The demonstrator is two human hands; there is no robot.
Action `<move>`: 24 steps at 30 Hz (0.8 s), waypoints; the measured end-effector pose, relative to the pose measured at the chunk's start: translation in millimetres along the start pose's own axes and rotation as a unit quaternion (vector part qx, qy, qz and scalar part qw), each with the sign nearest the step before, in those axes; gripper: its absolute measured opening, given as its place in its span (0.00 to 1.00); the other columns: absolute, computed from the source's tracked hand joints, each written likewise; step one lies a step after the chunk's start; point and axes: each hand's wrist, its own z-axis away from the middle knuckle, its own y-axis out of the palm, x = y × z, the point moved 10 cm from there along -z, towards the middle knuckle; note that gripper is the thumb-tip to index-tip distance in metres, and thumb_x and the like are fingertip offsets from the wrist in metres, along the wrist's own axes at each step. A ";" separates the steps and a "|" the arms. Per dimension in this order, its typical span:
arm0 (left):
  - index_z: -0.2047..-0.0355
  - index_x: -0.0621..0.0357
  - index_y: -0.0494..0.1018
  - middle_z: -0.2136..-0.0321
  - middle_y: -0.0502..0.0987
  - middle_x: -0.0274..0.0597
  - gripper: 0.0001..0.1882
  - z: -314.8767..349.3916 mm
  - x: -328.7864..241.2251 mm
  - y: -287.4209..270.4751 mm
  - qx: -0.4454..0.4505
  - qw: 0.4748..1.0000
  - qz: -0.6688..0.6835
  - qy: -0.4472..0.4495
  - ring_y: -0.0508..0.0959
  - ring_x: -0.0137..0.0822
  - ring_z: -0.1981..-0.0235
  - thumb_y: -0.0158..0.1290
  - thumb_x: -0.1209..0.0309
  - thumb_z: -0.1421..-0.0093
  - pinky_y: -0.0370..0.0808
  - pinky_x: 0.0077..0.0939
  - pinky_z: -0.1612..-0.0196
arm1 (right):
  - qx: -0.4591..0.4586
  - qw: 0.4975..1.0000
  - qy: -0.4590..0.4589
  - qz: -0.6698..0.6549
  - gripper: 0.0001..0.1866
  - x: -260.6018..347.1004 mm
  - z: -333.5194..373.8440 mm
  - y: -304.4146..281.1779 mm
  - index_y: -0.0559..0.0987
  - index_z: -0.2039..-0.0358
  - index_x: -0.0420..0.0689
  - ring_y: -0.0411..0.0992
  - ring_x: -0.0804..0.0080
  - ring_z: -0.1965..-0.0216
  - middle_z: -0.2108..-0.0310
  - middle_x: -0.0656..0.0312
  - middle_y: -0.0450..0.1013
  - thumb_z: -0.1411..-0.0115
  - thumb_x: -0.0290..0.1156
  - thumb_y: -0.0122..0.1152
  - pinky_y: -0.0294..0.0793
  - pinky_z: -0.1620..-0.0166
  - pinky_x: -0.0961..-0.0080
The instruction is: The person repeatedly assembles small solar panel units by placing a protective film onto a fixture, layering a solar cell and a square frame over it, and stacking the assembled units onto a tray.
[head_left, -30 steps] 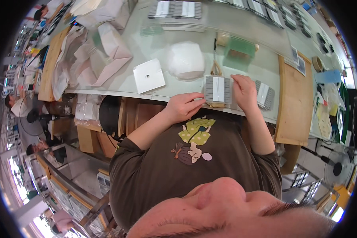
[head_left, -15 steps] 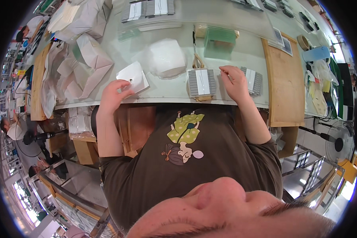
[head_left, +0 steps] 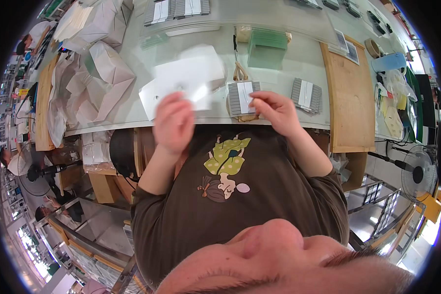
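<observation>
The left hand (head_left: pixel 174 123), blurry, holds a white sheet (head_left: pixel 199 94); the right hand (head_left: pixel 278 112) touches a grey stack (head_left: pixel 235 100), but I can't tell if it grips; both things are near the bench's (head_left: pixel 125 116) front edge.

1. Table (head_left: pixel 147 63): pale green, smooth top.
2. Left: crumpled off-white paper wrapping (head_left: pixel 111 66).
3. Near front edge: flat white sheet (head_left: pixel 149 101) with small hole.
4. Behind centre: translucent green rectangular stack (head_left: pixel 267 51).
5. Right: grey ribbed stack (head_left: pixel 306 95), white paper band; brown wooden board (head_left: pixel 349 112) beyond.
</observation>
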 end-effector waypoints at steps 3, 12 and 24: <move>0.67 0.58 0.76 0.61 0.75 0.42 0.13 -6.5 -28.7 46.2 0.072 0.991 0.075 0.080 0.76 0.48 0.56 0.62 0.79 0.55 0.75 0.36 0.54 | 0.085 0.976 0.117 -0.160 0.13 -9.8 4.6 32.7 0.75 0.56 0.36 0.72 0.80 0.71 0.70 0.65 0.74 0.36 0.31 0.55 0.71 0.70 0.83; 0.68 0.54 0.77 0.65 0.77 0.35 0.12 25.5 -16.8 92.3 0.171 0.979 0.089 0.064 0.76 0.37 0.61 0.64 0.73 0.55 0.71 0.31 0.61 | -0.155 0.959 0.068 -0.228 0.09 -27.4 -6.4 -61.0 0.75 0.61 0.42 0.66 0.81 0.82 0.74 0.67 0.72 0.35 0.34 0.53 0.59 0.80 0.85; 0.68 0.56 0.77 0.65 0.78 0.35 0.13 33.3 -19.1 92.3 0.169 0.980 0.077 0.069 0.77 0.37 0.63 0.64 0.74 0.56 0.71 0.31 0.61 | -0.157 0.955 0.085 -0.237 0.09 -44.8 -6.1 -64.3 0.75 0.60 0.43 0.65 0.81 0.82 0.72 0.67 0.74 0.35 0.34 0.53 0.61 0.80 0.86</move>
